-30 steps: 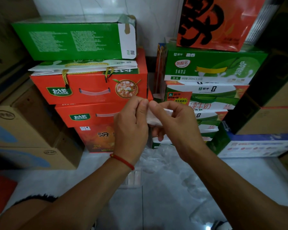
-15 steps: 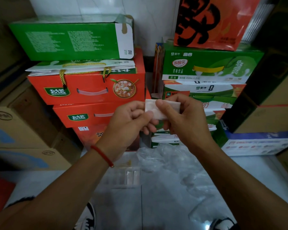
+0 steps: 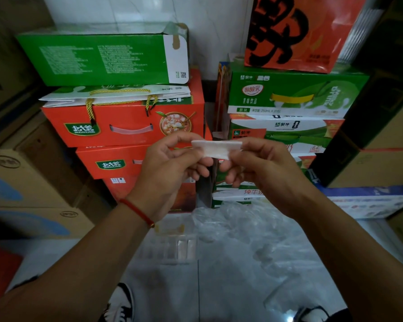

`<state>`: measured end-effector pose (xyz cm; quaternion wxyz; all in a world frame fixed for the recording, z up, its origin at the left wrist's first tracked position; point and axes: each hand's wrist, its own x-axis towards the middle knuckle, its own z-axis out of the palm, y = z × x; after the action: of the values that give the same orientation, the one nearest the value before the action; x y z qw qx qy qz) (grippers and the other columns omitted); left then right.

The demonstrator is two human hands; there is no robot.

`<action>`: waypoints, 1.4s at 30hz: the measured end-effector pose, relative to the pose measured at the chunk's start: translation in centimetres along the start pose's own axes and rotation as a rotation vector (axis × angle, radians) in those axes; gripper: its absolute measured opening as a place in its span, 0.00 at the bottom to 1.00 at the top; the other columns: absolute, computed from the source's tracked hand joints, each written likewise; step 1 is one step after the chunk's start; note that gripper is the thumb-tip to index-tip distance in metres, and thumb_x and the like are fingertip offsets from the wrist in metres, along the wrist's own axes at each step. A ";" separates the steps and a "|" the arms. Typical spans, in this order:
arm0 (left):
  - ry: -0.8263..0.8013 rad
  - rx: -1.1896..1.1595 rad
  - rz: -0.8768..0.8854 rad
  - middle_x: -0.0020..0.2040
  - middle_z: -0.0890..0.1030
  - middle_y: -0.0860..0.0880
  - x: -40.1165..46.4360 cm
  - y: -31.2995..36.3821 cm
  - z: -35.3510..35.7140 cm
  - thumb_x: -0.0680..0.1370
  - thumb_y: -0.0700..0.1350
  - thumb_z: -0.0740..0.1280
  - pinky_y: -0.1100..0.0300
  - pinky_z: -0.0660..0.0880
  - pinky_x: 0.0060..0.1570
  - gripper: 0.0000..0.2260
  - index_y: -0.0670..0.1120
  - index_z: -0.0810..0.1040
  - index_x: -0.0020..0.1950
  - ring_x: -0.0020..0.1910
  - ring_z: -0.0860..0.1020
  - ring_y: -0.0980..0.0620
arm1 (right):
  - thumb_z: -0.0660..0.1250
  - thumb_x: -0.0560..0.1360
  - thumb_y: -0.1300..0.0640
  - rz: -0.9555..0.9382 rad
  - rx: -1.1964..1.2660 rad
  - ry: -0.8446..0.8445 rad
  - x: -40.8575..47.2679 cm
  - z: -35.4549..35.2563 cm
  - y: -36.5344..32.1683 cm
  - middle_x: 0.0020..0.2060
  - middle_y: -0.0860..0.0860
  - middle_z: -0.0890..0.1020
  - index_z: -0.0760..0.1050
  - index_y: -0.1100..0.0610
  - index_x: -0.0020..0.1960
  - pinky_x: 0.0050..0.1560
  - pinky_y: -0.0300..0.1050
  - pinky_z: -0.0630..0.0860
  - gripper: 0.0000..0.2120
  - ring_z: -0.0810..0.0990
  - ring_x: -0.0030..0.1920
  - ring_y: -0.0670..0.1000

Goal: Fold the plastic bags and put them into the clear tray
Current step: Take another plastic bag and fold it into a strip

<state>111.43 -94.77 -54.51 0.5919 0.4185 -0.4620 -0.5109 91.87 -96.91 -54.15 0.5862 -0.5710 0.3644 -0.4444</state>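
Note:
A small folded white plastic bag [image 3: 216, 148] is held up in the air between both hands, in front of the stacked boxes. My left hand [image 3: 170, 166] pinches its left end and my right hand [image 3: 261, 168] pinches its right end. Below, on the pale floor, lies a heap of loose clear plastic bags [image 3: 249, 231]. The clear tray [image 3: 170, 247] sits on the floor to the left of that heap, under my left wrist, with a few folded pieces in it.
Stacks of red boxes [image 3: 126, 126] and green boxes [image 3: 293, 94] stand close ahead against the wall. Brown cartons [image 3: 28, 182] line the left side, dark and brown cartons [image 3: 377, 140] the right. My shoes [image 3: 121, 303] show at the bottom edge.
My hands have spread apart a little, drawing the folded bag out flat between them. The view has tilted down, showing more floor and a shoe.

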 end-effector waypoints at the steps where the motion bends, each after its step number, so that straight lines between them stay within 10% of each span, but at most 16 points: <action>1: -0.007 -0.021 -0.006 0.38 0.83 0.38 0.0 0.0 0.0 0.78 0.30 0.65 0.59 0.73 0.32 0.08 0.40 0.80 0.52 0.30 0.79 0.48 | 0.63 0.82 0.69 -0.007 0.009 -0.007 0.0 0.0 0.0 0.41 0.62 0.85 0.80 0.67 0.57 0.36 0.45 0.79 0.09 0.81 0.35 0.55; 10: -0.106 0.078 0.134 0.39 0.84 0.42 0.1 -0.2 -0.5 0.77 0.26 0.65 0.59 0.76 0.34 0.10 0.39 0.81 0.48 0.34 0.81 0.47 | 0.60 0.81 0.61 0.078 0.210 0.036 0.2 0.2 -0.8 0.40 0.64 0.84 0.82 0.67 0.57 0.38 0.45 0.80 0.14 0.83 0.36 0.55; 17: -0.184 0.249 0.257 0.40 0.84 0.37 0.0 -0.1 -0.8 0.79 0.27 0.64 0.56 0.80 0.37 0.11 0.40 0.82 0.51 0.36 0.83 0.46 | 0.73 0.78 0.63 -0.061 -0.245 0.104 -0.7 0.1 -0.7 0.29 0.52 0.82 0.84 0.62 0.52 0.32 0.37 0.74 0.04 0.77 0.28 0.45; 27: -0.242 0.322 -0.048 0.41 0.86 0.41 -0.1 0.3 -0.9 0.79 0.43 0.68 0.58 0.78 0.36 0.09 0.41 0.82 0.56 0.37 0.83 0.47 | 0.75 0.78 0.58 -0.209 -0.664 0.094 -0.9 -0.4 0.0 0.32 0.48 0.83 0.85 0.54 0.52 0.32 0.31 0.71 0.04 0.79 0.30 0.42; 42: -0.074 0.532 0.016 0.35 0.85 0.44 -0.2 -0.6 -0.9 0.78 0.37 0.72 0.65 0.74 0.29 0.03 0.43 0.85 0.47 0.29 0.80 0.52 | 0.76 0.77 0.59 0.077 -0.391 0.178 0.0 0.6 0.6 0.34 0.54 0.85 0.84 0.57 0.45 0.36 0.46 0.80 0.03 0.82 0.32 0.49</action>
<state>112.21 -94.64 -55.28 0.4479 0.5367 -0.6048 -0.3817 92.52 -96.67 -54.69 0.4463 -0.6180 0.5157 -0.3911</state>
